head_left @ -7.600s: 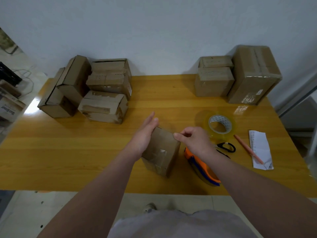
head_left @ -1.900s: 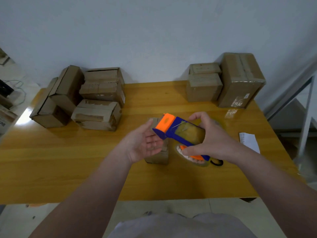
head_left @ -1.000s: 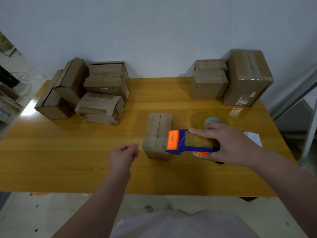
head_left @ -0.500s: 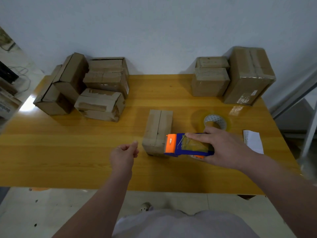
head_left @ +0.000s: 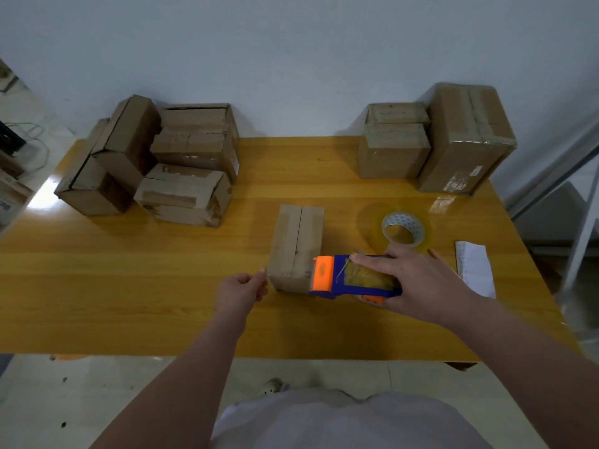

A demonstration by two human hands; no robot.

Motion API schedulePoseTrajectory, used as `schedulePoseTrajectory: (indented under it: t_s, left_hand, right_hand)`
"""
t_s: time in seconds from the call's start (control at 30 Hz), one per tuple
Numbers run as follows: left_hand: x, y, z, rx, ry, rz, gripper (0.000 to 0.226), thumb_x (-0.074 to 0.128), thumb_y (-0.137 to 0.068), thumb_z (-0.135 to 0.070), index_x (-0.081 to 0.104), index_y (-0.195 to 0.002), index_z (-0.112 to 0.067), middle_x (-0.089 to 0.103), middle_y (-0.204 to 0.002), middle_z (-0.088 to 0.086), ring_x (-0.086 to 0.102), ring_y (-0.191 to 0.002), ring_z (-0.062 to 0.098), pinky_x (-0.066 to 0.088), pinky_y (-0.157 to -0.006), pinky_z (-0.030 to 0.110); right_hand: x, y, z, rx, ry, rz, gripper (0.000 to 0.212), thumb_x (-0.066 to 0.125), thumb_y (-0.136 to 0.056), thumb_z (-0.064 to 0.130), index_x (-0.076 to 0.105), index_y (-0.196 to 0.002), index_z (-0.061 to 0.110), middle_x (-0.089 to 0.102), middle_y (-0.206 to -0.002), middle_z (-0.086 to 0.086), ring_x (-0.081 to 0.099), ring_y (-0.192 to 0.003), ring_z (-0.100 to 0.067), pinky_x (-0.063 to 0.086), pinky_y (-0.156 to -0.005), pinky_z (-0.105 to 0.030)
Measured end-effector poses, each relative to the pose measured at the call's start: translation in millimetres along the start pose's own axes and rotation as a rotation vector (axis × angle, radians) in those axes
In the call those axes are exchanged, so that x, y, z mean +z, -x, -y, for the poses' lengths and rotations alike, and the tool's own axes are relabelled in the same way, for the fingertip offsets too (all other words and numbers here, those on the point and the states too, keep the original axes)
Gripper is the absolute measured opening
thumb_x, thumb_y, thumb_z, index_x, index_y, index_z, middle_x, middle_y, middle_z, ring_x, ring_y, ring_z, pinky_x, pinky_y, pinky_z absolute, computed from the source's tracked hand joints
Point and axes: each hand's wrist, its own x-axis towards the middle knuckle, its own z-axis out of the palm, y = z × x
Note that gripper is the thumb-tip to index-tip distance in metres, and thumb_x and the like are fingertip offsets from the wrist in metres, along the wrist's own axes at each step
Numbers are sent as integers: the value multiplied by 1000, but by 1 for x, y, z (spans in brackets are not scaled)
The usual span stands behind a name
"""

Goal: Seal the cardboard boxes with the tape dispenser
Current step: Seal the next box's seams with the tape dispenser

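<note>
On the yellow table (head_left: pixel 129 286), seen from the head camera, the small cardboard box (head_left: pixel 296 247) lies mid-table with its long axis running straight away from the person. Its flap seam runs along that axis. The right hand (head_left: pixel 418 280) grips the tape dispenser (head_left: pixel 353 277) from above, fingers wrapped over its blue body. The dispenser's orange head points left and meets the box's near right corner, so the tool lies crosswise to the seam.

The left hand (head_left: pixel 241 291) sits just beside the box's near left corner, fingers curled and thumb against forefinger. Whether a clear tape end is pinched there cannot be told.

The box lies between the two hands. Judging from this, the tool must either turn to follow the seam or lay its strip across it, while the left hand steadies the near end.

A spare tape roll (head_left: pixel 403 228) lies just behind the right hand.
</note>
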Motion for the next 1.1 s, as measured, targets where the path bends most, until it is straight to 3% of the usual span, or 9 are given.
schedulePoseTrajectory:
  t_s: [0.13,0.2,0.3,0.5,0.77,0.83,0.93,1.0,1.1]
  left_hand:
    - [-6,-3,0,21,-218,92,24,62,-92,-33,61,-84,-11,66,-84,8,59,-73,22,43,-60,30]
    - [-9,-4,0,68,-288,7,25,59,-94,-36,64,-89,-12,64,-89,8,60,-83,26,46,-68,36]
    - [-7,6,-12,183,-76,-56,24,54,-97,-34,69,-102,-15,64,-99,3,59,-96,20,43,-83,36]
    - [12,26,-16,98,248,147,44,52,-96,-43,57,-131,-18,57,-132,-2,50,-123,12,37,-104,30]
    - [5,24,-20,-32,75,345,64,24,-98,-58,31,-149,-19,37,-152,2,32,-141,18,20,-116,39]
    - [3,27,-22,74,-62,316,67,21,-98,-59,26,-151,-19,30,-155,2,26,-143,19,17,-116,37]
    - [-1,35,-20,522,-434,193,73,15,-95,-64,17,-153,-20,12,-158,-6,11,-147,10,10,-120,34]
    - [-1,33,-16,769,-656,246,84,3,-88,-73,14,-152,-20,5,-154,-11,2,-146,5,2,-120,31]
    - [1,25,-12,906,-786,399,95,-2,-82,-79,17,-152,-17,11,-159,-3,2,-147,6,2,-121,32]
  right_hand:
    - [-1,2,-2,5,9,-9,74,59,-88,55,15,-147,52,39,-128,8,42,-120,-10,42,-93,-32]
    - [-1,1,-5,8,3,-9,75,59,-87,57,15,-148,51,39,-130,8,42,-119,-8,42,-92,-29]
    - [1,1,-6,17,-7,-5,76,60,-86,57,15,-147,51,39,-130,9,41,-120,-7,42,-92,-28]
    - [-1,1,1,18,-13,-8,74,56,-86,62,15,-147,53,40,-124,11,44,-116,-6,38,-90,-27]
    - [-3,0,5,20,9,4,73,54,-87,63,12,-147,54,39,-125,12,43,-116,-5,38,-90,-26]
    - [0,-1,5,19,-26,9,75,56,-87,61,12,-146,54,40,-124,11,45,-115,-6,42,-90,-25]
    - [8,-5,6,7,-66,-1,76,58,-85,61,15,-147,52,40,-124,9,43,-110,-5,47,-79,-22]
    - [13,-7,9,7,-62,-13,77,58,-85,61,14,-147,52,40,-124,8,43,-110,-6,46,-76,-23]
    - [21,-9,16,6,-46,-45,77,60,-86,57,14,-147,53,40,-125,6,46,-110,-11,47,-78,-25]
